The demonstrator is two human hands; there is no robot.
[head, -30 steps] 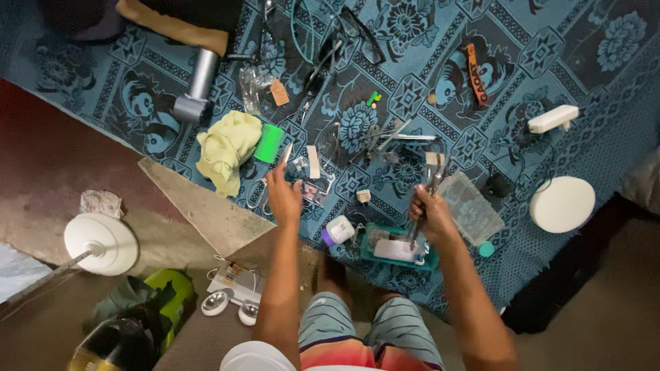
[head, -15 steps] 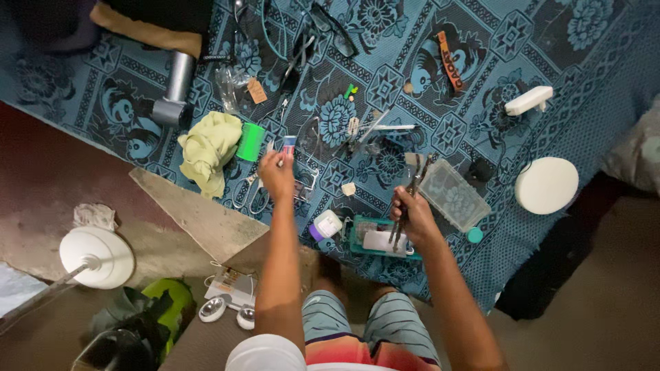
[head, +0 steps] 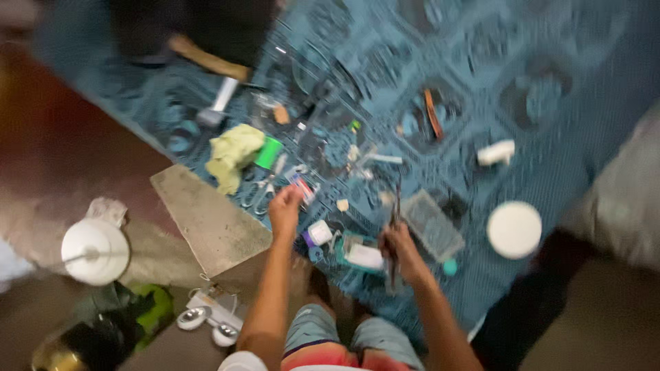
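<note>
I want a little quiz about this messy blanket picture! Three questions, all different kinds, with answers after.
1. True or false: the right hand grips a long thin dark tool.
2. Which colour is the crumpled cloth beside the small green cup? A) red B) pale yellow C) black
3. Fill in: the left hand holds a small ____ with red on it; the blur hides what kind.

Key:
1. True.
2. B, pale yellow.
3. Packet, a small flat thing at the fingertips, over the blue patterned blanket.
</note>
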